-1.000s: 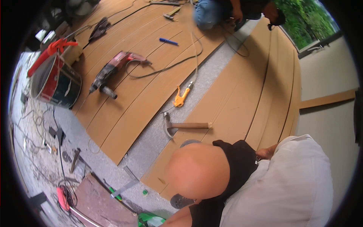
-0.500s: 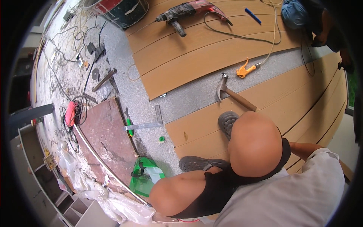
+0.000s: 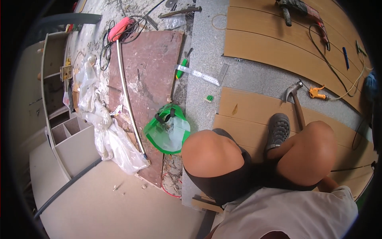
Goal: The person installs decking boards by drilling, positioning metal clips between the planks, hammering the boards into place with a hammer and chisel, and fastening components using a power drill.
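Neither of my hands shows. A bit of my right forearm [image 3: 328, 184] appears beside my right knee, and the hand beyond it is hidden. My left arm barely enters at the lower edge. A claw hammer [image 3: 297, 106] with a wooden handle lies by my right knee, its head on the grey floor strip. Close to it is a yellow air blow gun [image 3: 318, 93] on a thin hose. Left of my left knee stands an open green bag [image 3: 148, 130] with clear plastic inside. A metal try square [image 3: 205, 75] and a green-handled knife [image 3: 182, 67] lie beyond it.
Brown planks [image 3: 262, 44] cover the far floor, carrying a rotary hammer drill [image 3: 304, 12] and a blue marker [image 3: 345, 58]. At left lie a reddish-brown board [image 3: 155, 67], a metal pole [image 3: 125, 85], plastic sheeting [image 3: 97, 115] and a cabinet [image 3: 53, 79]. Cables trail across the floor.
My view has swung left, so the floor things sit farther right and higher. My knees have spread apart, and the bucket at the far left has gone out of view.
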`<state>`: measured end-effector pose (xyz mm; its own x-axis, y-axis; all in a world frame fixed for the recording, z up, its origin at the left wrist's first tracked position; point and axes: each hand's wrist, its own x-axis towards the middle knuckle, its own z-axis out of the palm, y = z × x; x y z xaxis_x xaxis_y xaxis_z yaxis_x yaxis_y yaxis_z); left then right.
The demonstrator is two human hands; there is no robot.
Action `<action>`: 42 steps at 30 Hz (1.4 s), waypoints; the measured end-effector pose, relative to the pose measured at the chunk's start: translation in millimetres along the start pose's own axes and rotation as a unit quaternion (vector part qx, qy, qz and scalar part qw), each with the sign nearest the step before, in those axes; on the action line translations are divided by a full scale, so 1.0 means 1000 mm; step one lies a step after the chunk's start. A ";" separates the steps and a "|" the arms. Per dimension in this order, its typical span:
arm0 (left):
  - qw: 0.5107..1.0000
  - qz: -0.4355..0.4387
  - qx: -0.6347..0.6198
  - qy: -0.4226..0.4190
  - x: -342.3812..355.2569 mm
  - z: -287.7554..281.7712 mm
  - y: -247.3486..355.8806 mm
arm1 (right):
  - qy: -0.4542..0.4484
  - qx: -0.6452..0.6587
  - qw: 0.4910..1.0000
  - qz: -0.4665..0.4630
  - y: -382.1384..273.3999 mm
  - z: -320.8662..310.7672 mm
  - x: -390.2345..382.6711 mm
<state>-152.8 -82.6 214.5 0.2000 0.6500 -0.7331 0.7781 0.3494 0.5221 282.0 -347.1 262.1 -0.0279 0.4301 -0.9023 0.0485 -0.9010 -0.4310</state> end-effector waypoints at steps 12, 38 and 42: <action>0.984 -0.104 -0.134 -0.049 -0.039 0.031 -0.036 | -0.044 -0.072 0.996 0.017 -0.026 -0.029 0.003; 0.966 0.068 0.153 0.195 0.170 -0.148 -0.041 | 0.135 0.030 0.990 -0.028 0.099 -0.067 0.103; 0.814 0.110 0.507 0.260 0.327 -0.182 -0.164 | 0.155 -0.032 0.985 -0.061 0.052 -0.041 0.083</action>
<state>-323.4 195.0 -31.5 0.3267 0.9116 -0.2496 0.9017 -0.3798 -0.2066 322.9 -355.8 164.8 0.2694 0.5394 -0.7978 0.1259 -0.8411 -0.5261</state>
